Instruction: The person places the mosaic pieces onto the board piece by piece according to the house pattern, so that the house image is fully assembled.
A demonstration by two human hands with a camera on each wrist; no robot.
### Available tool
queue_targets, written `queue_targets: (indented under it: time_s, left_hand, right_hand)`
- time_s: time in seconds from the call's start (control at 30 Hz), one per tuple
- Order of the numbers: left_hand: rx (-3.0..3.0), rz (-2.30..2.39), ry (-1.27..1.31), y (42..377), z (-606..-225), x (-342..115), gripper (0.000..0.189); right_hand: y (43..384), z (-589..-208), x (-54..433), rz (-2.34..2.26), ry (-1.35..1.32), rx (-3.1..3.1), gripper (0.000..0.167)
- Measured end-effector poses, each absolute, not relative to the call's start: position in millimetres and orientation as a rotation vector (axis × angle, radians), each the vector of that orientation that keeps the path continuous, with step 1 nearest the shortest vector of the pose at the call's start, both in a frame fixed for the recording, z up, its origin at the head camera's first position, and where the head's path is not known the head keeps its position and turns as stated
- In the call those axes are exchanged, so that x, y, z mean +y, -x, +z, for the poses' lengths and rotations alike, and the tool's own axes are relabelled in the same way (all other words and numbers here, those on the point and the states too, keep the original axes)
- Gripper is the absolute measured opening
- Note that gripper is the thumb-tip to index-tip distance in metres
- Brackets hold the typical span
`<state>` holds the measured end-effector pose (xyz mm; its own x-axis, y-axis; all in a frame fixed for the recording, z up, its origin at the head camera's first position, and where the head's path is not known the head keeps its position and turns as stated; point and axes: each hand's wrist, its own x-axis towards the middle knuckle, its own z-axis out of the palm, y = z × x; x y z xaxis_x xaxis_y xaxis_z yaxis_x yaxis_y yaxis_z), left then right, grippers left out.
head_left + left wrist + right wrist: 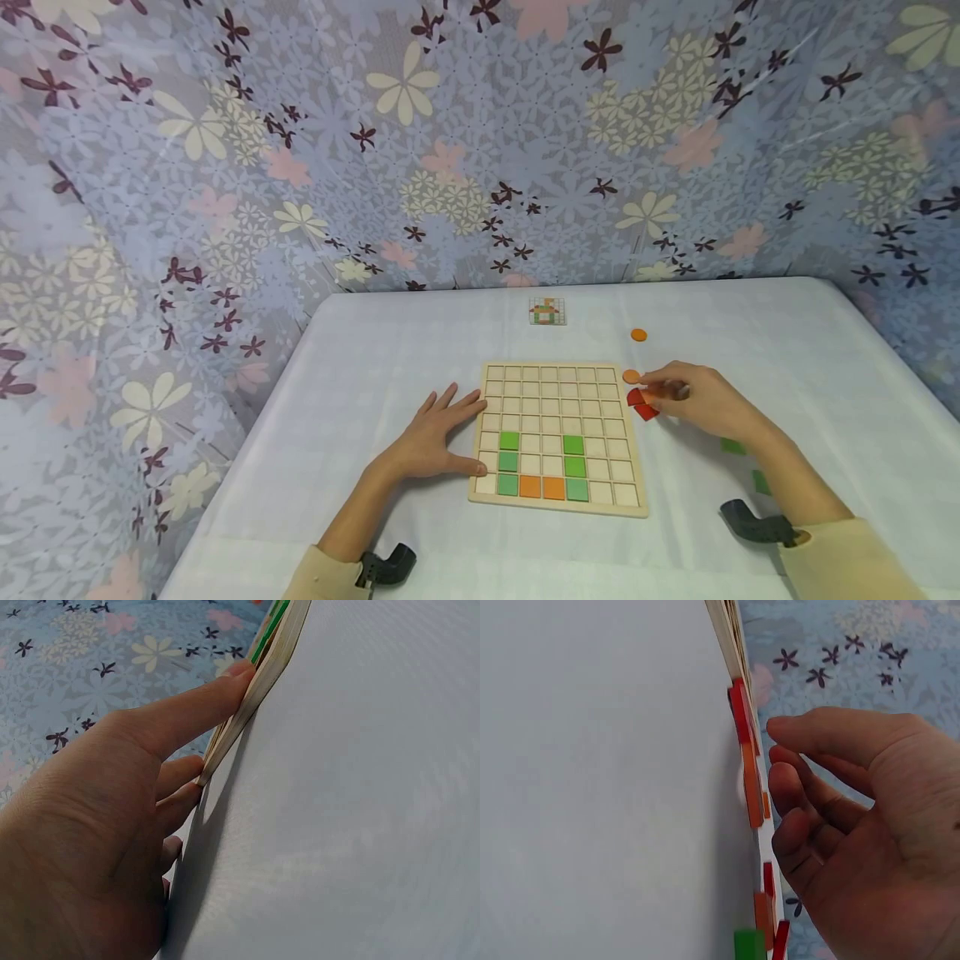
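On the table [360, 375], a left hand [431, 442] spreads wide, fingertips and thumb at the board's [551, 408] nine o'clock edge; green squares [573, 445] and orange squares [529, 486] sit toward six o'clock. Just off the three o'clock edge lie red pieces [646, 412], at nine o'clock from the right hand [701, 398], much the nearer hand. Its fingers bend loosely, no piece visible between the tips; whether they touch the red cannot be told.
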<state>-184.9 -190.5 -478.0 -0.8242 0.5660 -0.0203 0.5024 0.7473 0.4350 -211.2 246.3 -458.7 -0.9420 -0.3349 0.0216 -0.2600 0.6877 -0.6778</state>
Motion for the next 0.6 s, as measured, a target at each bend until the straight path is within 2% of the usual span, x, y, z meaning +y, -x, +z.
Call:
queue_targets:
  time_s: [0.6]
  left_hand:
    - [2.787, 0.655, -0.869, 184.5, -477.5, -191.3, 0.102]
  right_hand:
    - [217.4, -462.9, 263.1, -0.948, 0.377, 2.844, 0.039]
